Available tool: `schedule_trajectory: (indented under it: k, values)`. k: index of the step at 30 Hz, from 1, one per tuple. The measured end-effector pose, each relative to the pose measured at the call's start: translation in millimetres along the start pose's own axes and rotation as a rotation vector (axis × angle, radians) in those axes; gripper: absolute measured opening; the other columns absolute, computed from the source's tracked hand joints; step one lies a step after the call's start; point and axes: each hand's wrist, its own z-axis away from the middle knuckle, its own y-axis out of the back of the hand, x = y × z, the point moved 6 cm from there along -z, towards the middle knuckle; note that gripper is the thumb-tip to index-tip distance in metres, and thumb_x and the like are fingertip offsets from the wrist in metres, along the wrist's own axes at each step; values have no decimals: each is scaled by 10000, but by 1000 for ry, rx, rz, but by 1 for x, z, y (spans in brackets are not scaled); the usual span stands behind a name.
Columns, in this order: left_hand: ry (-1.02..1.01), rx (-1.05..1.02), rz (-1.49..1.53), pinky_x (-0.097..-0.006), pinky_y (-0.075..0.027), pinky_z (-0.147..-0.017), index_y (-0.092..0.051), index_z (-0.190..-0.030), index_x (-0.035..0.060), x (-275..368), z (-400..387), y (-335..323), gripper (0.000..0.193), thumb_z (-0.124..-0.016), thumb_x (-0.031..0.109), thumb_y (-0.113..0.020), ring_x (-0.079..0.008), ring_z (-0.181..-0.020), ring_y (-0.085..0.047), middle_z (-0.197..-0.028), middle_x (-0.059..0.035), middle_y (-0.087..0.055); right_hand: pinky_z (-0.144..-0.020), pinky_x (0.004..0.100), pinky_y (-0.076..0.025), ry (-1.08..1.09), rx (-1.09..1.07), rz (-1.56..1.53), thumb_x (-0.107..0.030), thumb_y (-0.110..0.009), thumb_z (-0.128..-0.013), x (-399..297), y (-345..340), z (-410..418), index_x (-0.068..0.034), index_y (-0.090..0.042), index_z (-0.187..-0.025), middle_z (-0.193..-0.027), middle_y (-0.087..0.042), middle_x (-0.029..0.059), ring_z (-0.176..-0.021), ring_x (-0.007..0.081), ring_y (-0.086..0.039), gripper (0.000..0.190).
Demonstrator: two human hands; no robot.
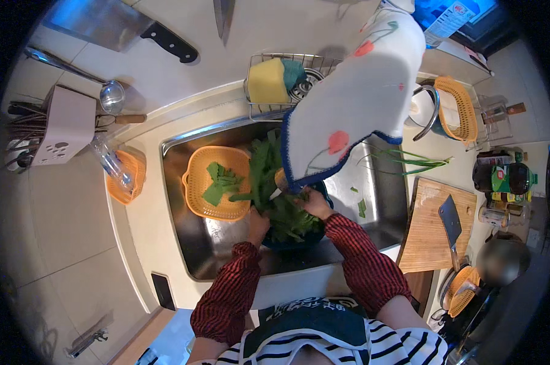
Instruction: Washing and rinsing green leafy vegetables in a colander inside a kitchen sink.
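Note:
In the sink point(220, 260), a heap of leafy greens point(288, 223) fills a dark teal basin point(328, 194). My left hand point(258, 226) grips a bunch of these greens at the basin's left side, its fingertips hidden among stems. At the basin's right, my right hand point(316, 204) has curled fingers closed on some leaves. A yellow plastic colander point(195, 200) sits left of the basin with several torn green pieces point(221, 180) inside. A hanging white cloth point(348, 105) with blue trim and red flowers covers part of the basin and greens.
A wire rack point(270, 107) with a yellow sponge cloth point(268, 81) stands behind the sink. Scallions point(412, 162) lie across its right rim. Farther right, a spatula point(450, 216) rests on a wooden cutting board point(423, 246). A phone point(163, 291) lies at the front left.

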Motion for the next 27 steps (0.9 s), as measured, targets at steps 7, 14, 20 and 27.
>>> schedule_trajectory:
  k: [7, 14, 20, 27]
  values:
    - [-33, 79, -440, -403, -408, -661, -350, -1023, -57, 33, 16, -27, 461, -665, 158, -546, -334, -819, -495, -860, -227, -483, -853, 391, -300, 350, 438, 423, 6, -407, -663, -9, -11, 29, -35, -295, -1166, -1086, -341, 236, -998, 380, -331, 517]
    - [-120, -104, -633, -410, -427, -592, -350, -1054, -47, -33, -31, -76, 372, -732, 120, -429, -338, -711, -532, -816, -219, -518, -739, 432, -361, 69, 452, 800, -64, -335, -734, 43, -50, -22, -74, -323, -1166, -960, -434, 208, -865, 347, -441, 431]
    - [-20, -239, -481, -410, -405, -702, -360, -1076, -13, -43, -15, -39, 432, -724, 211, -469, -348, -825, -501, -869, -240, -501, -730, 413, -401, 438, 318, 563, -136, -388, -732, -19, -19, -9, -17, -438, -1050, -896, -498, 223, -819, 326, -504, 344]
    - [-395, -267, -386, -389, -399, -739, -453, -1025, 31, 54, 28, -26, 412, -672, 221, -548, -336, -882, -480, -1021, -193, -450, -554, 308, -421, 66, -123, -260, -108, -461, -723, -25, 55, 18, -32, -514, -797, -741, -547, 90, -654, 192, -535, 119]
